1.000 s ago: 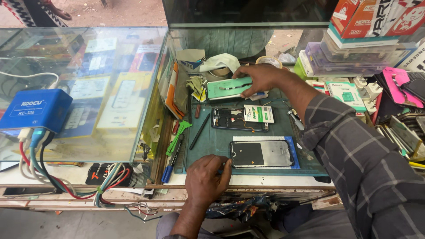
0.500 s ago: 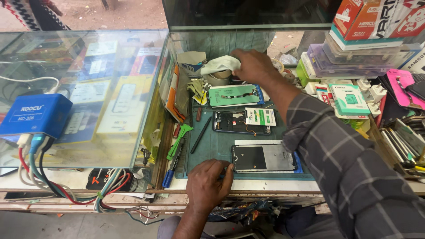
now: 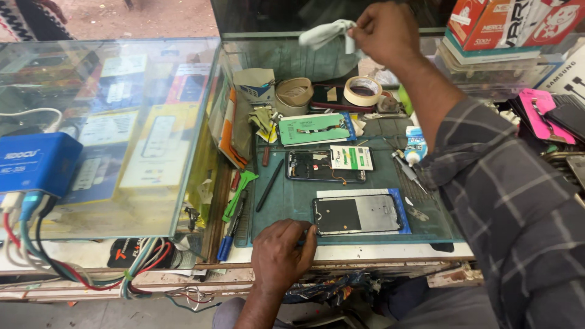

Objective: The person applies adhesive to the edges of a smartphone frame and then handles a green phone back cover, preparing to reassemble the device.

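Nearest to you, your left hand [image 3: 281, 251] rests at the front edge of the green work mat [image 3: 292, 201], its fingers curled together and pressing down, the fingertips touching the left end of the phone screen panel [image 3: 359, 214] that lies flat on the mat. That panel is a long rectangle, dark at the end by your fingers and grey farther right, sitting on a sheet with a blue border.

Just beyond your fingertips lies the opened phone body [image 3: 317, 166], dark, with a white-and-green rectangular label [image 3: 351, 158] over its right part. Left of it, a black stylus-like tool [image 3: 270, 184] lies slanted, and a green plastic tool [image 3: 239, 192] sits at the mat's left edge. Farther on is a pale green phone frame [image 3: 316, 128].

Past that stand a roll of cream tape [image 3: 363, 91] and a beige roll [image 3: 294, 95], with a small white-and-blue carton [image 3: 254, 83] to their left.

Farthest, your right hand [image 3: 384, 27] is raised high, thumb and fingers pinching a pale crumpled cloth [image 3: 326, 33] that hangs to the left of the fingers. To the right of that hand, red-and-white boxes [image 3: 512, 21] are stacked on a shelf. At far left, a blue rectangular box [image 3: 35, 163] sits by the glass counter [image 3: 109, 134].
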